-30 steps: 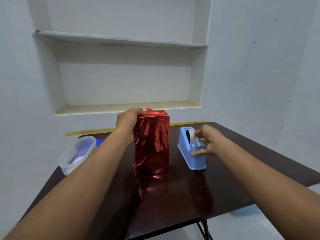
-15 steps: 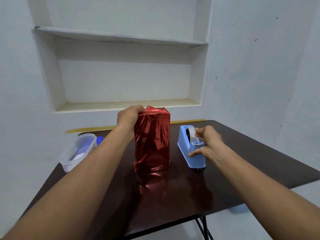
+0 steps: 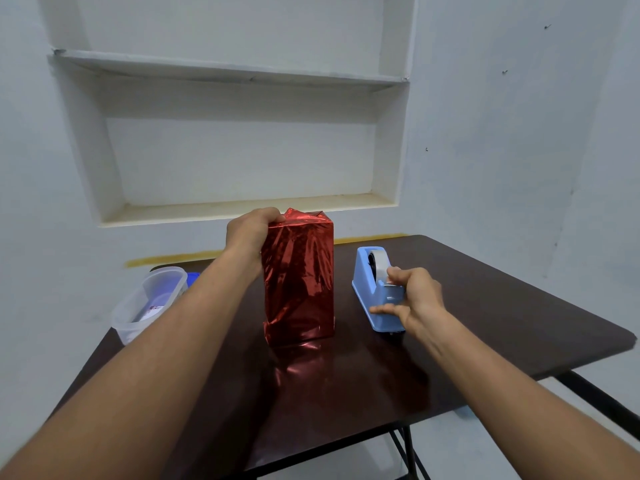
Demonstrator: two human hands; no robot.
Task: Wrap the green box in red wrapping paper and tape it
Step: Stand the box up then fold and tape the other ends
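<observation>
The box (image 3: 298, 278) stands upright in the middle of the dark table (image 3: 485, 306), fully covered in shiny red wrapping paper; no green shows. My left hand (image 3: 250, 233) grips its top left corner, holding the folded paper down. To the right stands a light blue tape dispenser (image 3: 372, 289) with a clear tape roll. My right hand (image 3: 414, 299) is at the dispenser's cutter end, thumb and forefinger pinching the tape end, the other fingers spread out.
A clear plastic tub (image 3: 149, 303) with a blue lid behind it sits at the table's left edge. A white wall niche with shelves (image 3: 242, 206) is behind the table. Table edges lie close on the right and front.
My right hand has slid toward me along the dispenser, from the roll to the cutter end. My left hand and the wrapped box have stayed put.
</observation>
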